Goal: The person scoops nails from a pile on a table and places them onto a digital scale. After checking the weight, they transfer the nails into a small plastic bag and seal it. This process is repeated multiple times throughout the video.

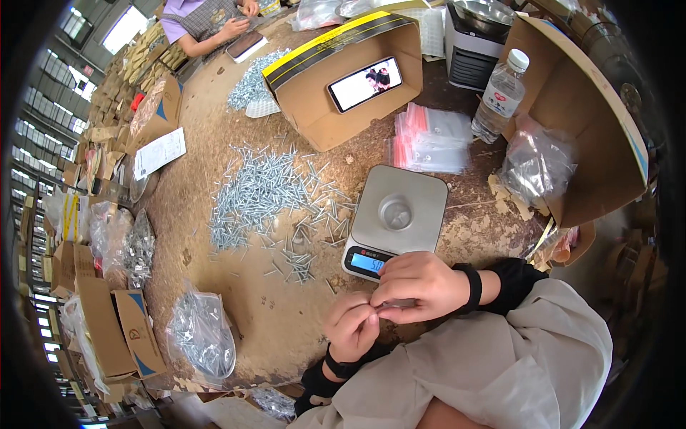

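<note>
My left hand (350, 325) and my right hand (421, 287) meet just in front of the digital scale, their fingertips pinched together. Whatever sits between the fingers, if anything, is too small to make out. The scale (429, 187) has a grey metal top and a lit blue display, partly covered by my right hand. On its plate stands a small clear round cup (395, 212). Left of the scale spreads a heap of silvery screws (257, 193), with loose ones scattered toward my left hand.
Behind the scale lies a stack of clear zip bags (432, 136) with red edges. A cardboard box (307, 107) holds a phone (366, 84). A water bottle (499, 100) stands by another open box (586, 129). A filled plastic bag (202, 336) rests at left. A co-worker's hands (239, 21) show far off.
</note>
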Action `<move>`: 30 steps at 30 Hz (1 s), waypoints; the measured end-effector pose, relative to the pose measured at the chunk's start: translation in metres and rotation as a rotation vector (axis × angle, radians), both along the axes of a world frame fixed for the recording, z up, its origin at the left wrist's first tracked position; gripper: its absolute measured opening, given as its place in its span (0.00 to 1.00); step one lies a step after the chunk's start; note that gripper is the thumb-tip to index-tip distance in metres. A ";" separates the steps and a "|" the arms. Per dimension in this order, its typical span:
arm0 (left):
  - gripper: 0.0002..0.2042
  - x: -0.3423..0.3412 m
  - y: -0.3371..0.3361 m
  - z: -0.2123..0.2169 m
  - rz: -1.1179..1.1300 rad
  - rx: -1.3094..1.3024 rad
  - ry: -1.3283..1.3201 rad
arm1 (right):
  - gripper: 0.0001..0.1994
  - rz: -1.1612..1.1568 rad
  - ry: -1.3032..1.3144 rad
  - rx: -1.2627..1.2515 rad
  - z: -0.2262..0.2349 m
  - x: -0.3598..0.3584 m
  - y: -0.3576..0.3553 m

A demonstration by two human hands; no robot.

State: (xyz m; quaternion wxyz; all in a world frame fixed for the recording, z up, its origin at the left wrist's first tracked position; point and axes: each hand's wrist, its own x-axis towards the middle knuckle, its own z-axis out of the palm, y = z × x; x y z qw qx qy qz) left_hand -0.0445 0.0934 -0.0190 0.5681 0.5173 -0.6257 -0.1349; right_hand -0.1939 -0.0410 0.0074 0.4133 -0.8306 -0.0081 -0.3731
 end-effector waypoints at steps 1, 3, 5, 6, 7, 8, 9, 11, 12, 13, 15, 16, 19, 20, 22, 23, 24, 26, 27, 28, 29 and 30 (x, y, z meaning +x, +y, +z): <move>0.03 -0.001 0.000 0.000 0.008 0.002 0.002 | 0.08 -0.008 -0.004 -0.008 0.000 0.000 0.000; 0.04 -0.002 0.001 0.001 0.029 0.008 0.007 | 0.08 -0.021 -0.012 -0.024 -0.001 0.001 0.001; 0.04 -0.003 0.000 0.003 0.025 0.004 0.015 | 0.08 -0.034 -0.013 -0.045 -0.001 0.000 0.002; 0.04 -0.003 -0.001 0.005 0.026 0.002 0.017 | 0.08 -0.037 -0.017 -0.055 -0.001 0.001 0.002; 0.04 -0.003 -0.001 0.007 0.018 0.014 0.011 | 0.08 -0.033 -0.016 -0.046 -0.001 0.001 0.003; 0.04 -0.004 -0.002 0.009 0.010 0.025 0.005 | 0.08 -0.029 -0.016 -0.036 -0.001 0.000 0.003; 0.04 -0.004 -0.002 0.010 -0.001 0.036 0.002 | 0.08 -0.027 -0.013 -0.028 0.000 -0.001 0.004; 0.03 -0.004 -0.003 0.007 -0.024 0.018 0.026 | 0.07 0.003 0.014 -0.010 0.000 -0.003 0.003; 0.03 -0.004 -0.003 0.006 -0.037 0.009 0.039 | 0.06 0.017 0.028 -0.002 0.001 -0.005 0.002; 0.02 -0.005 -0.004 0.003 -0.046 -0.013 0.107 | 0.06 0.023 0.027 0.002 0.002 -0.006 0.002; 0.01 -0.005 -0.002 -0.003 -0.051 -0.058 0.239 | 0.06 0.047 0.023 0.009 0.004 -0.005 0.003; 0.01 -0.005 -0.002 -0.006 -0.014 -0.092 0.321 | 0.06 0.049 -0.001 0.019 0.005 -0.004 0.003; 0.01 -0.001 0.002 -0.009 0.106 -0.165 0.432 | 0.08 0.086 -0.016 0.058 0.008 -0.003 0.000; 0.01 -0.001 0.000 -0.008 0.151 -0.167 0.383 | 0.07 0.077 -0.004 0.028 0.007 -0.004 0.001; 0.01 0.001 -0.002 -0.005 0.126 -0.177 0.346 | 0.08 0.045 -0.009 0.001 0.000 -0.006 0.001; 0.01 0.003 -0.003 0.000 0.090 -0.163 0.351 | 0.07 0.043 -0.031 0.004 0.001 -0.008 0.000; 0.01 0.005 -0.002 0.010 0.090 -0.104 0.320 | 0.07 0.002 -0.084 0.015 0.005 -0.007 0.001; 0.02 0.017 0.006 0.008 0.192 -0.124 0.423 | 0.07 -0.011 -0.142 0.043 0.005 -0.009 0.003; 0.03 0.021 0.007 0.005 0.221 -0.135 0.479 | 0.08 -0.030 -0.164 0.060 0.004 -0.012 0.003; 0.04 0.031 0.014 0.005 0.286 -0.094 0.601 | 0.08 -0.047 -0.174 0.078 0.001 -0.012 0.004; 0.04 0.041 0.025 0.010 0.400 -0.075 0.587 | 0.08 -0.067 -0.184 0.096 -0.002 -0.011 0.005; 0.04 0.052 0.035 0.019 0.498 -0.044 0.573 | 0.08 -0.104 -0.193 0.119 -0.003 -0.012 0.004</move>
